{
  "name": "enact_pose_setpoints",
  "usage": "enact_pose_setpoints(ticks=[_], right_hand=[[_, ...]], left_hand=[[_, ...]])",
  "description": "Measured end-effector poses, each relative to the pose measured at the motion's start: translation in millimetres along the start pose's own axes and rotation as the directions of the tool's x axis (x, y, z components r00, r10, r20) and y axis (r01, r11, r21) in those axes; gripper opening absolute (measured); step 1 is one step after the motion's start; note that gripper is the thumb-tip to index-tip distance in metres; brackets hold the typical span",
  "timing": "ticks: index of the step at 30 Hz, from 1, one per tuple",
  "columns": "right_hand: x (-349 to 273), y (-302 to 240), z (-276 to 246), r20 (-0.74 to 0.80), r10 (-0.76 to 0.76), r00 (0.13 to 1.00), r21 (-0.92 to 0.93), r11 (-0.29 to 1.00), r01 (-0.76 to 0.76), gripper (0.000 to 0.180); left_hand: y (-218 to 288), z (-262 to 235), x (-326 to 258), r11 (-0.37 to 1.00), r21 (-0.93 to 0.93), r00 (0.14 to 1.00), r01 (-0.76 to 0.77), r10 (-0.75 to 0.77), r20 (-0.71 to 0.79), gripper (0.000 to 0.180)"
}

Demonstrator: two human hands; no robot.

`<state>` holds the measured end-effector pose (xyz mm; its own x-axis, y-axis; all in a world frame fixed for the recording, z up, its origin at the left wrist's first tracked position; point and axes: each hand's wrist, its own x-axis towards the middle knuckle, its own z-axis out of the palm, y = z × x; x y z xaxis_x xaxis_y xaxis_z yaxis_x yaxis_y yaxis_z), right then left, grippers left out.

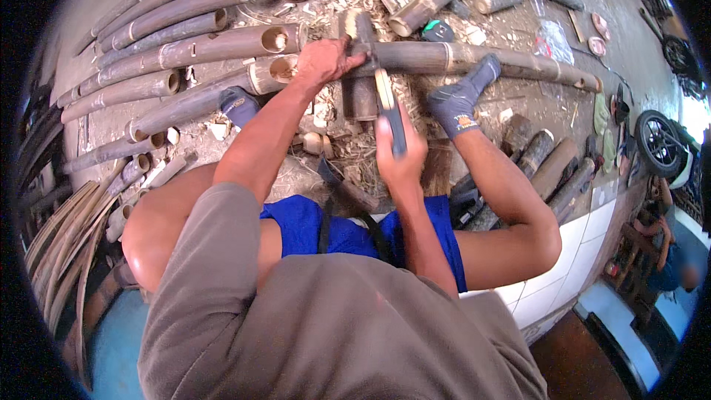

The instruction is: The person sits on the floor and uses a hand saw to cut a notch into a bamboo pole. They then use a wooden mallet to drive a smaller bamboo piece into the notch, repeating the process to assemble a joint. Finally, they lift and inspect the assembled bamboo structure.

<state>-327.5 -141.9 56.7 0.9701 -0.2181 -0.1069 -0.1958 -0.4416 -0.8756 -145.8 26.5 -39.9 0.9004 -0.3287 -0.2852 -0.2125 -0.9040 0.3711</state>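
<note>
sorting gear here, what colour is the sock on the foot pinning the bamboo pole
Dark grey sock, clearest in the head view.

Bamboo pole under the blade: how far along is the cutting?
Done, by the look of it: short cut pieces and chips lie by the feet. In hand: the left hand pins the long bamboo pole, a socked foot braces it, and the right hand holds a blade at it. How deep the cut goes is hidden. Left: a row of whole poles beside.

Blade tip hidden behind bamboo pole.
</note>
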Motion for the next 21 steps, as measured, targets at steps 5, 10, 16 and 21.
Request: enact_pose_setpoints(ticks=[5,10,16,21], right_hand=[[-35,22,-8,-0.062,-0.101,0.993,-0.004,0.995,0.101,0.048],[-35,29,-14,-0.014,-0.151,0.988,-0.002,0.989,0.151,0.046],[-25,20,-6,-0.061,-0.108,0.992,0.065,0.991,0.112,0.045],[-59,30,-19,-0.08,-0.165,0.983,-0.031,0.986,0.163,0.049]], left_hand=[[-3,-16,20,1.0,0.006,1.0,-0.012,0.011,0.026,0.072],[-9,-8,6,0.999,0.04,1.0,-0.006,0.007,-0.029,0.062],[-13,0,5,0.999,0.027,0.998,-0.034,0.036,-0.056,0.054],[0,-3,9,0.994,0.073,0.996,-0.078,0.08,-0.031,0.055]])
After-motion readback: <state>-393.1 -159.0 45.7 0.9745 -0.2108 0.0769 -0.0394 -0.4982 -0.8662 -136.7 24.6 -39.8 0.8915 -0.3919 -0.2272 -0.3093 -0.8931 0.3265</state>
